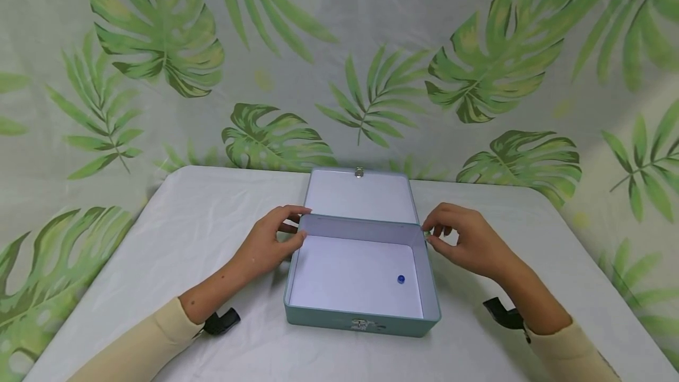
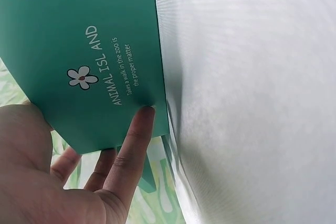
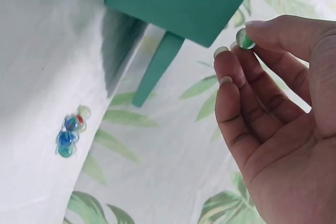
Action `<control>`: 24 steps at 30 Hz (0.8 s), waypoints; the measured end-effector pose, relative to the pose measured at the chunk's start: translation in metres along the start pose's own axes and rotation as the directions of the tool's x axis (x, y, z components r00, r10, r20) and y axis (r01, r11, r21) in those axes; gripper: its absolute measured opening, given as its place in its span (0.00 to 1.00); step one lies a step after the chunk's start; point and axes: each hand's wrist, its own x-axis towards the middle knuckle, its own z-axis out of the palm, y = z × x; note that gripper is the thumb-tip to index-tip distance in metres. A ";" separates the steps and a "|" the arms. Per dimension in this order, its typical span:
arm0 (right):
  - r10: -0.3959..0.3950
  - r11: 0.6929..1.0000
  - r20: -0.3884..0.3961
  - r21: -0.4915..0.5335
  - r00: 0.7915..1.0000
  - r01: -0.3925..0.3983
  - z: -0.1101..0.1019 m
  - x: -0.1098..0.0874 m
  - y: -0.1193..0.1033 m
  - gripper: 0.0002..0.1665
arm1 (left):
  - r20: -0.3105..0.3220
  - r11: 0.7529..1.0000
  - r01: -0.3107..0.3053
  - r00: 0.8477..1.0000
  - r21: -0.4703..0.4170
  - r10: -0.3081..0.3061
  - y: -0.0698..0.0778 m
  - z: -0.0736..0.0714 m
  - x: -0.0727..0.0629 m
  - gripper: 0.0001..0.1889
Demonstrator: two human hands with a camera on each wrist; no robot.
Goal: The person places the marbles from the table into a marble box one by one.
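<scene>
An open green tin box (image 1: 366, 324) stands with its lid (image 1: 361, 193) tipped back and the inside facing up. My left hand (image 1: 273, 237) holds the box's back left corner, thumb at the rim and a fingertip (image 2: 143, 116) on the printed side wall. Beside the back right corner, my right hand (image 1: 464, 237) pinches a clear marble with a green swirl (image 3: 245, 39) between thumb and fingers, at rim height. A blue marble (image 1: 401, 279) lies on the box's floor, toward the right wall.
Several coloured marbles (image 3: 67, 135) lie clustered on the white tablecloth (image 3: 31, 77), in the right wrist view. A silver clasp (image 1: 359, 173) sits on the lid's far edge, and a latch (image 1: 363, 325) on the box front. Leaf-patterned cloth (image 1: 366, 93) hangs behind the table.
</scene>
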 end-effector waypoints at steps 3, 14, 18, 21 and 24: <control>-0.008 1.000 0.006 0.012 1.000 0.008 0.002 0.001 -0.003 0.18 | 0.001 1.000 0.001 1.000 0.000 -0.001 0.001 0.000 0.000 0.23; -0.054 0.998 0.028 0.042 0.998 0.053 0.008 0.001 -0.004 0.22 | 0.001 1.000 -0.005 1.000 -0.007 0.005 0.001 0.000 0.001 0.24; -0.061 0.997 0.031 0.047 0.998 0.059 0.008 0.001 -0.004 0.23 | 0.002 1.000 -0.006 1.000 -0.006 0.006 0.001 0.000 0.001 0.24; -0.056 0.997 0.039 0.048 0.998 0.054 0.008 0.001 -0.003 0.23 | 0.002 1.000 -0.008 1.000 -0.002 0.008 0.000 0.000 0.001 0.23; -0.052 0.998 0.045 0.043 0.998 0.050 0.008 0.001 -0.002 0.21 | 0.001 1.000 -0.008 1.000 0.001 0.008 0.000 -0.001 0.001 0.23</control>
